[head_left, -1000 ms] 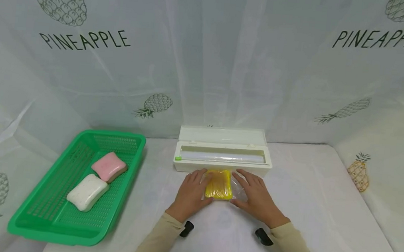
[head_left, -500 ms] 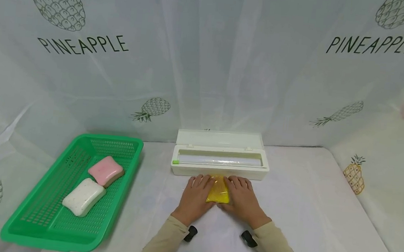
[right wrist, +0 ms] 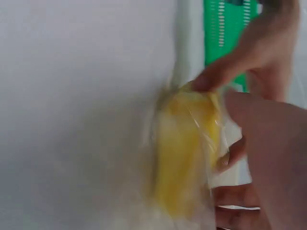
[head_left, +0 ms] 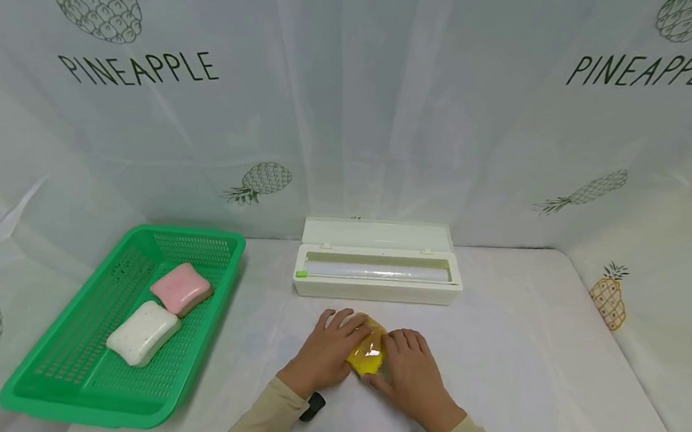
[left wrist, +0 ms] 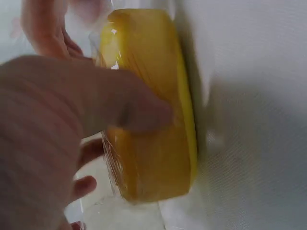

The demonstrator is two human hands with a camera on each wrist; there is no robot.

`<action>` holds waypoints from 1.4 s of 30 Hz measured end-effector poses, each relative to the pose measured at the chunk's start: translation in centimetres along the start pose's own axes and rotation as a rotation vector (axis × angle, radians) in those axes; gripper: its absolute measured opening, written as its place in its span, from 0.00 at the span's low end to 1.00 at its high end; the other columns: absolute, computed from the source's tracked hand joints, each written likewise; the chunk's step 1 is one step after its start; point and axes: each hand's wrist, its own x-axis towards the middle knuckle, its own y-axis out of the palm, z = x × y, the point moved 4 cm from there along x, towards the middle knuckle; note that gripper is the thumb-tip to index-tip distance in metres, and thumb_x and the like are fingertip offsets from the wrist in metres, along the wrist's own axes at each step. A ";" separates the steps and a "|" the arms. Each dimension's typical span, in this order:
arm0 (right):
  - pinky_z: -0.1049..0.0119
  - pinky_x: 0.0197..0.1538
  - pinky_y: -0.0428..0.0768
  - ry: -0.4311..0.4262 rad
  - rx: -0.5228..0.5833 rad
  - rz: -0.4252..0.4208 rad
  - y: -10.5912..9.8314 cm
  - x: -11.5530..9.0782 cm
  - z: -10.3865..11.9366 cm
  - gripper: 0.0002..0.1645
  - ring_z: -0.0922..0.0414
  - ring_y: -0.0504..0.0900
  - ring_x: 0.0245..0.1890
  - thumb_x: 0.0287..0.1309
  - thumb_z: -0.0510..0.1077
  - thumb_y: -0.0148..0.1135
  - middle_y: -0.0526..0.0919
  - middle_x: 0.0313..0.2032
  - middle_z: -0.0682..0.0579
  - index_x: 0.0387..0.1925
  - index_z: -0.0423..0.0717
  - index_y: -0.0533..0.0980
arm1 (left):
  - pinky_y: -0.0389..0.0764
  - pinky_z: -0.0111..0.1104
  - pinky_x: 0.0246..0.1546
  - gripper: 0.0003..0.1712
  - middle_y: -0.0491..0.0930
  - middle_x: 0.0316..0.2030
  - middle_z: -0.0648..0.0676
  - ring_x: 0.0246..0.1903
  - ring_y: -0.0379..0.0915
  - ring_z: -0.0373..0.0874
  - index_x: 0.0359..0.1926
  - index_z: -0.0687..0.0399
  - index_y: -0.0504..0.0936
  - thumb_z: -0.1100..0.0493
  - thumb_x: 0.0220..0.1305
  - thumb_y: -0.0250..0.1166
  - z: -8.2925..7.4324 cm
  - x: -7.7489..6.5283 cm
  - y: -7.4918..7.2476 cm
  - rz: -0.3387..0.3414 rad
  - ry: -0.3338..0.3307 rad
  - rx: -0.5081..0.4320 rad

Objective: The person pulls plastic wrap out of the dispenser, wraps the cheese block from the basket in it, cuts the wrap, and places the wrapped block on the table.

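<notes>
Between the two hands on the white table is a yellow soap bar (head_left: 367,356), wrapped in shiny clear cling film (right wrist: 211,139). My left hand (head_left: 323,352) grips its left side; in the left wrist view the thumb lies across the bar's near side. The right hand (head_left: 411,376) holds the wrapped bar at its right end, its thumb near the front corner. Loose film stands out along the bar's edge in the right wrist view, where the bar is blurred. The fingertips behind the bar are partly hidden.
Behind the hands stands a white cling film dispenser (head_left: 376,291), lid up, with a roll inside. At left a green basket (head_left: 182,397) holds a pink soap bar (head_left: 182,288) and a white soap bar (head_left: 143,333). A pineapple-printed curtain (head_left: 368,108) surrounds the table.
The hands closed in on the yellow soap bar from both sides. They then drew it towards me, away from the dispenser, and turned it at an angle.
</notes>
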 end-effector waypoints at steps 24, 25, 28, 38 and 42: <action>0.56 0.59 0.63 -0.323 0.235 -0.040 0.7 -1.8 -2.5 0.43 0.53 0.61 0.61 0.39 0.49 0.75 0.63 0.63 0.52 0.61 0.61 0.69 | 0.60 0.42 0.56 0.38 0.61 0.60 0.50 0.60 0.55 0.47 0.59 0.43 0.66 0.58 0.46 0.72 0.0 -3.7 -0.2 0.023 -0.007 -0.119; 0.57 0.59 0.63 -0.329 0.245 -0.045 0.8 -1.7 -2.4 0.39 0.54 0.62 0.61 0.42 0.49 0.73 0.65 0.63 0.53 0.60 0.61 0.71 | 0.60 0.42 0.56 0.38 0.61 0.60 0.50 0.60 0.55 0.46 0.59 0.43 0.66 0.56 0.46 0.73 0.0 -3.9 -0.1 0.031 -0.010 -0.133; 0.58 0.58 0.63 -0.326 0.280 -0.076 0.9 -1.4 -2.4 0.27 0.56 0.65 0.58 0.49 0.50 0.68 0.69 0.59 0.55 0.54 0.60 0.76 | 0.60 0.42 0.56 0.39 0.61 0.60 0.49 0.61 0.54 0.46 0.59 0.41 0.66 0.51 0.46 0.74 -0.2 -4.2 0.0 0.038 -0.016 -0.162; 0.57 0.53 0.65 -0.216 0.408 -0.144 1.0 -1.0 -2.6 0.11 0.59 0.69 0.53 0.60 0.55 0.56 0.76 0.52 0.59 0.38 0.60 0.82 | 0.57 0.42 0.58 0.37 0.63 0.58 0.47 0.60 0.54 0.44 0.57 0.39 0.70 0.41 0.44 0.73 -0.5 -4.4 0.0 0.008 -0.031 -0.266; 0.60 0.52 0.65 -0.139 0.459 -0.123 0.9 -0.9 -2.7 0.11 0.62 0.69 0.53 0.60 0.56 0.56 0.77 0.51 0.61 0.38 0.61 0.82 | 0.55 0.41 0.57 0.33 0.64 0.55 0.44 0.59 0.55 0.42 0.51 0.40 0.72 0.37 0.44 0.71 -0.6 -4.3 0.2 -0.018 -0.051 -0.319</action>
